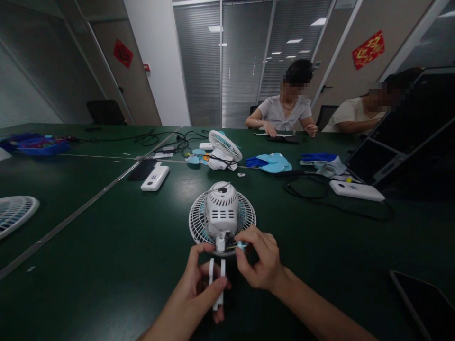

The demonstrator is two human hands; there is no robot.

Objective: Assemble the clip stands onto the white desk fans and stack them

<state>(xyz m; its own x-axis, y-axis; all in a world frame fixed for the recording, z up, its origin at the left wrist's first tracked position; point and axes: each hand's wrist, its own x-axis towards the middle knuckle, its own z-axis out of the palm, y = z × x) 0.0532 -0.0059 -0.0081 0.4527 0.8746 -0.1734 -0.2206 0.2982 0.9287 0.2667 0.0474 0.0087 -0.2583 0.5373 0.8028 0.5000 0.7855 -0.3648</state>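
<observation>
A small white fan (pixel 222 210) with blue blades lies face down on the green table (pixel 117 265), motor housing up. My left hand (pixel 199 289) is closed around the fan's white forked bracket (pixel 216 279) near the table's front edge. My right hand (pixel 259 260) pinches a thin tool (pixel 237 246) at the joint where the bracket meets the motor housing. What the tool's tip touches is hidden by my fingers.
A second fan (pixel 223 149), blue blades (pixel 273 163), blue gloves (pixel 318 157), two white power banks (pixel 155 178) (pixel 356 190), a black phone (pixel 142 169) and cables lie further back. A loose fan grille (pixel 14 213) sits left. Two people sit across the table. A dark tablet (pixel 424 300) lies right.
</observation>
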